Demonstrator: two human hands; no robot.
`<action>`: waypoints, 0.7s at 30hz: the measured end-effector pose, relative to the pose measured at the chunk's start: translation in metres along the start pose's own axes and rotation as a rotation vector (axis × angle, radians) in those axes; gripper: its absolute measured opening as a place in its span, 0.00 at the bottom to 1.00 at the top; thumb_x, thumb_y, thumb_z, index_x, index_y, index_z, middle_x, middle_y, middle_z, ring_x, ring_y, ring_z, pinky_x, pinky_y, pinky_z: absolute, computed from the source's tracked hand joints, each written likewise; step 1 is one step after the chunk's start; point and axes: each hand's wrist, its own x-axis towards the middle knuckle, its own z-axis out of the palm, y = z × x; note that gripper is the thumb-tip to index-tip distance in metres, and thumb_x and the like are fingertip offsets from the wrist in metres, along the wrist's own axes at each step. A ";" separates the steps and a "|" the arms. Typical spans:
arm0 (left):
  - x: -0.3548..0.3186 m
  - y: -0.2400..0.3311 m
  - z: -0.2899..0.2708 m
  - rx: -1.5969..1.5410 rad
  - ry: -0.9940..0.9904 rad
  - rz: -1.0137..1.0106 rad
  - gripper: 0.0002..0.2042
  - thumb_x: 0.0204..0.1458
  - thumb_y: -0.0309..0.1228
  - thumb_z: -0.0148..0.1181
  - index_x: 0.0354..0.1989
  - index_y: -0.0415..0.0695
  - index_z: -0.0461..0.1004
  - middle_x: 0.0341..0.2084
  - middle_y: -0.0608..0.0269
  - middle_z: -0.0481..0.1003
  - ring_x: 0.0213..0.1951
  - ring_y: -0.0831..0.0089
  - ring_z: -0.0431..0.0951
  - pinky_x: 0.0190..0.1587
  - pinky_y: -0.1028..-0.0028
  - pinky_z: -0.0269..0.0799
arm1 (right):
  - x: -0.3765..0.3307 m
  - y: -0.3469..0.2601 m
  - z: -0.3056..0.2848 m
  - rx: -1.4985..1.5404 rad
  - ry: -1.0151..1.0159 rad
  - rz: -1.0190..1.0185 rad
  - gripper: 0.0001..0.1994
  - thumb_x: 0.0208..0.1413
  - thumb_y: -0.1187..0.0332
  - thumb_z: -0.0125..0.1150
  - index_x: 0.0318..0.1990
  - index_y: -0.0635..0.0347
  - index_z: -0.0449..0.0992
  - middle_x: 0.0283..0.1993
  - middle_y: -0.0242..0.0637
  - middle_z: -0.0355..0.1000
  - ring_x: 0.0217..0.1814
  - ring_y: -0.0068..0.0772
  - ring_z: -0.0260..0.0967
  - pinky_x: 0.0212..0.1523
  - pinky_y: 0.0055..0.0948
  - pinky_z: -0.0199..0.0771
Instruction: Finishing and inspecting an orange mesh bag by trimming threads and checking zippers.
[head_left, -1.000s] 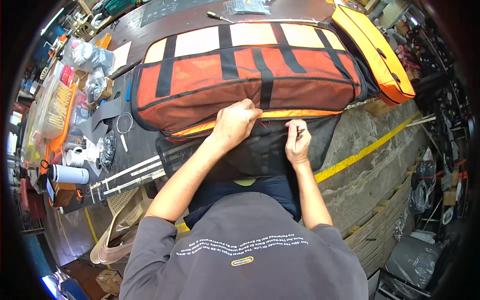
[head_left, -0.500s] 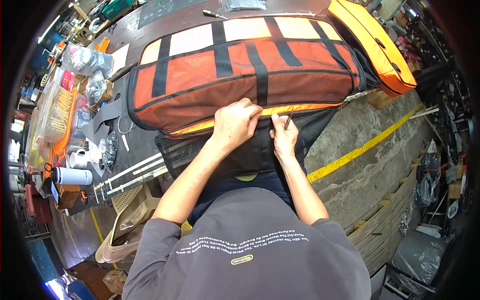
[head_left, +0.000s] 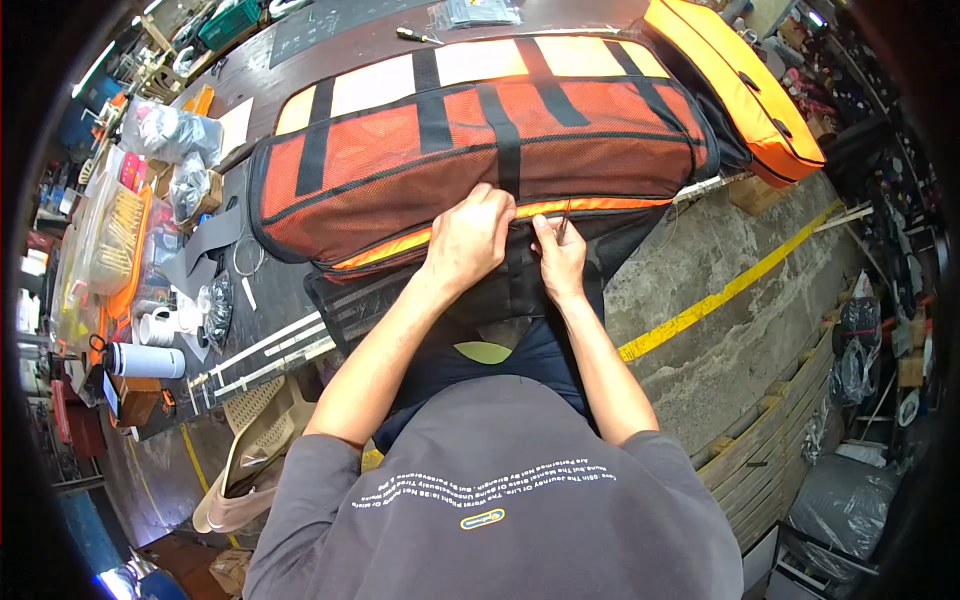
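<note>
A long bag of orange fabric under black mesh lies along the table's near edge, with black straps across it and pale panels at its back. Along its near side runs a bright orange strip with dark edging. My left hand is closed in a pinch on this near edge, just below the middle black strap. Close beside it, my right hand grips a thin dark pointed tool, its tip upward against the strip. Black mesh hangs below the edge toward my lap.
An orange case stands at the bag's right end. On the table's left are plastic bags, a clear tub and a white bottle. A screwdriver lies behind the bag. A beige chair stands at lower left.
Both hands and the bag appear slightly farther left. My right hand has come up closer to the orange strip, and the dark tool now points more upright. My left hand keeps its pinch.
</note>
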 end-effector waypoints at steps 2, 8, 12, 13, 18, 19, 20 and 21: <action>-0.009 -0.001 0.001 -0.021 0.010 -0.020 0.04 0.65 0.28 0.66 0.44 0.41 0.82 0.38 0.52 0.81 0.40 0.48 0.86 0.42 0.53 0.84 | -0.008 -0.001 -0.007 -0.022 -0.006 0.009 0.14 0.72 0.57 0.73 0.40 0.58 0.81 0.30 0.20 0.72 0.30 0.14 0.66 0.34 0.21 0.70; -0.013 0.013 0.007 0.003 0.057 0.006 0.05 0.59 0.30 0.74 0.42 0.45 0.89 0.34 0.61 0.82 0.33 0.57 0.86 0.37 0.61 0.83 | -0.019 -0.003 -0.015 -0.031 -0.040 -0.016 0.13 0.73 0.58 0.72 0.40 0.57 0.81 0.30 0.20 0.72 0.30 0.13 0.66 0.33 0.21 0.68; -0.017 0.010 0.018 0.170 0.028 0.145 0.06 0.57 0.34 0.74 0.40 0.48 0.88 0.32 0.66 0.79 0.32 0.61 0.86 0.35 0.61 0.81 | -0.024 -0.005 -0.014 -0.055 -0.033 -0.018 0.13 0.73 0.59 0.72 0.39 0.57 0.81 0.30 0.19 0.71 0.30 0.13 0.64 0.33 0.20 0.67; -0.016 0.015 0.019 0.245 -0.008 0.145 0.05 0.57 0.32 0.73 0.39 0.47 0.86 0.32 0.64 0.78 0.33 0.60 0.85 0.36 0.61 0.81 | -0.024 -0.006 -0.016 -0.080 -0.034 -0.022 0.13 0.73 0.59 0.72 0.39 0.57 0.81 0.30 0.19 0.72 0.30 0.12 0.64 0.33 0.20 0.67; -0.017 0.020 0.009 0.198 0.028 -0.017 0.04 0.56 0.28 0.68 0.37 0.44 0.79 0.33 0.55 0.76 0.35 0.51 0.84 0.39 0.56 0.81 | -0.030 -0.011 -0.018 -0.098 -0.045 -0.072 0.13 0.73 0.60 0.72 0.39 0.60 0.81 0.32 0.21 0.74 0.33 0.12 0.65 0.35 0.20 0.68; -0.019 0.020 0.005 0.135 0.040 -0.079 0.04 0.57 0.28 0.67 0.37 0.43 0.79 0.34 0.53 0.77 0.35 0.49 0.84 0.39 0.54 0.81 | -0.035 -0.018 -0.017 -0.213 -0.009 -0.131 0.12 0.73 0.62 0.72 0.41 0.61 0.81 0.33 0.22 0.75 0.34 0.13 0.66 0.36 0.21 0.70; -0.021 0.019 0.001 0.071 0.053 -0.142 0.03 0.59 0.27 0.66 0.38 0.42 0.79 0.34 0.52 0.77 0.36 0.47 0.84 0.40 0.53 0.81 | -0.039 -0.023 -0.014 -0.328 0.027 -0.189 0.12 0.72 0.63 0.73 0.43 0.62 0.81 0.34 0.23 0.76 0.34 0.13 0.68 0.37 0.22 0.71; -0.024 0.018 -0.003 0.018 0.039 -0.160 0.03 0.62 0.26 0.63 0.38 0.41 0.79 0.36 0.49 0.78 0.36 0.43 0.83 0.40 0.51 0.81 | -0.043 -0.016 -0.013 -0.282 0.076 -0.303 0.12 0.70 0.65 0.75 0.49 0.62 0.80 0.34 0.26 0.78 0.36 0.16 0.70 0.39 0.25 0.74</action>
